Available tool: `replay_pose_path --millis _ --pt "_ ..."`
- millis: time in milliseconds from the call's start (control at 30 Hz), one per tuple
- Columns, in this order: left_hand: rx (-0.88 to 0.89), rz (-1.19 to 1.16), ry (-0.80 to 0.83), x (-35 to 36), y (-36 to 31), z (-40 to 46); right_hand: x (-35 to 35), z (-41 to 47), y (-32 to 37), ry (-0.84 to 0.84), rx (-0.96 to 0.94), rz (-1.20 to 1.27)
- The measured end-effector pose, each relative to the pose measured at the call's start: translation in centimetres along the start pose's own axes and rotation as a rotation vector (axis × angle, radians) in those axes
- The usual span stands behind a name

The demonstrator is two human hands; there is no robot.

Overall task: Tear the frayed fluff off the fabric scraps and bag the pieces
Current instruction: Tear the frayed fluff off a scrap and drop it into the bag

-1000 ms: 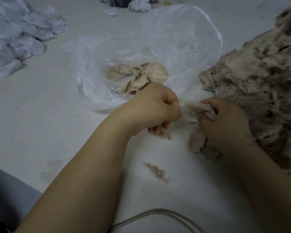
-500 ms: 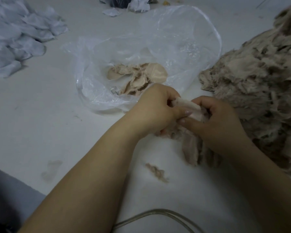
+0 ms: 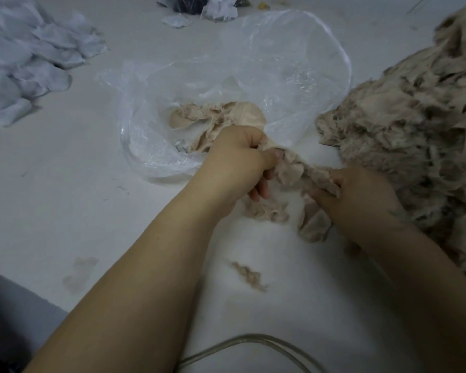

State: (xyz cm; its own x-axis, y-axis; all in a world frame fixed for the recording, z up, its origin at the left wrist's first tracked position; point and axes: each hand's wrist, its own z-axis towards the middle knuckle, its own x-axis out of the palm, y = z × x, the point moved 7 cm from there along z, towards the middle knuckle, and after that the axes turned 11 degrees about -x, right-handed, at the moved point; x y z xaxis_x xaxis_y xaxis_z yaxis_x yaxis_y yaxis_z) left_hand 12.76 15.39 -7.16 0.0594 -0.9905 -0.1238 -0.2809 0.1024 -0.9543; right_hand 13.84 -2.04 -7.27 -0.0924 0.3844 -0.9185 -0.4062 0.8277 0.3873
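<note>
Here, left hand pinches one end of beige scrap, right hand grips other end, stretched between for tearing fluff. Clear bag lies open just beyond, cleaned pieces inside, short reach. Unsorted pile right. Fluff tuft near; probably discarded.

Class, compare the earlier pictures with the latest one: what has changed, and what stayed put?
The left hand and right hand, close together before, have drawn apart, stretching the beige scrap between them. Both keep their grip. The plastic bag, beige pile and loose fluff stayed put.
</note>
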Motion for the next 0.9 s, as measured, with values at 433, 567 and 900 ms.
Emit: replay_pose_path --millis 433,567,900 --pt "-0.015 -0.289 0.034 -0.2 -0.4 -0.4 0.1 0.2 -0.5 0.005 0.084 -0.183" --pt "-0.005 -0.179 0.039 0.1 -0.3 -0.4 -0.1 -0.1 -0.5 -0.09 -0.024 -0.111" --pt "-0.057 -0.035 0.122 1.0 0.2 -0.6 -0.2 -0.5 2.4 -0.33 -0.307 0.063"
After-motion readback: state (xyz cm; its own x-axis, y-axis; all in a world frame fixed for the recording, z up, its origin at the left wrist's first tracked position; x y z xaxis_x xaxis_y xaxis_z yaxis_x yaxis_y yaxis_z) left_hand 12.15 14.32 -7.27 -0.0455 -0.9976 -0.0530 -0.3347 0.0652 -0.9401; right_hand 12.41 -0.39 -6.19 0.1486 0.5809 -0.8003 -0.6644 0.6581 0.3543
